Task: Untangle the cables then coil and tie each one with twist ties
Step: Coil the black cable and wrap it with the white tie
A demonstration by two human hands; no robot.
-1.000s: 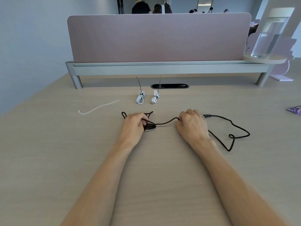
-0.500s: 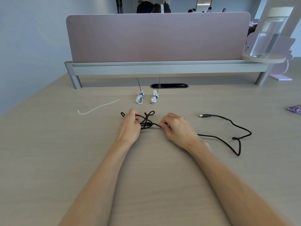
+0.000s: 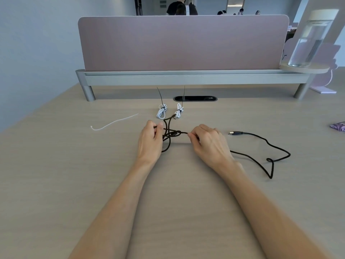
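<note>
Holding, left: my left hand [image 3: 149, 140] pinches a loop of the black cable [image 3: 174, 134].
Holding, right: my right hand [image 3: 209, 143] pinches the strand beside the knot.
Cable: on desk [image 3: 74, 184], tail trailing right to plug [image 3: 235, 133].

Table [image 3: 56, 184], light wood grain, with a dark oval cable slot [image 3: 195, 98] near the back. On it lay:
- coiled white cable [image 3: 161, 113] and second coiled white cable [image 3: 179, 112], tied, side by side
- loose white tie [image 3: 113, 122], left
- black cable [image 3: 261, 141], slack trailing right
- purple packet [image 3: 338, 126], right edge
- grey divider base [image 3: 186, 79] on legs
</note>
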